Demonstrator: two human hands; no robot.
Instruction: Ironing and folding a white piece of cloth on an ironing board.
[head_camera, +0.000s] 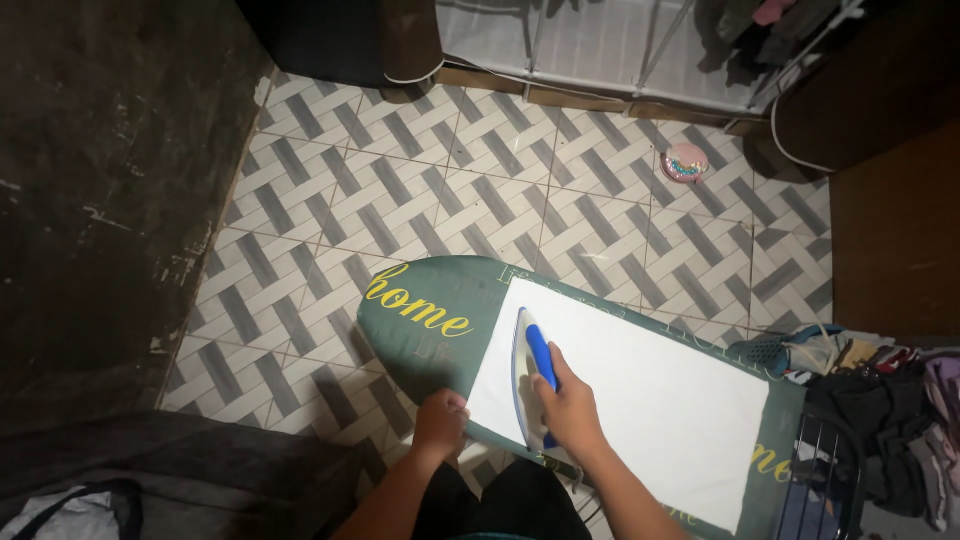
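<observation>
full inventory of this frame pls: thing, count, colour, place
ironing board: 1, dark green cover with yellow lettering, lower centre
white cloth: 1, white, spread flat on the board
iron: 1, white with blue handle, on the cloth's left end
clothes pile: 1 heap, mixed dark and coloured, right edge beside the board
small round object: 1, pink, on the floor upper right
tiled floor: grey and white weave pattern
dark fabric: 1, grey, lower left
left hand: 1, pressing the cloth's near left corner at the board edge
right hand: 1, gripping the iron's handle
</observation>
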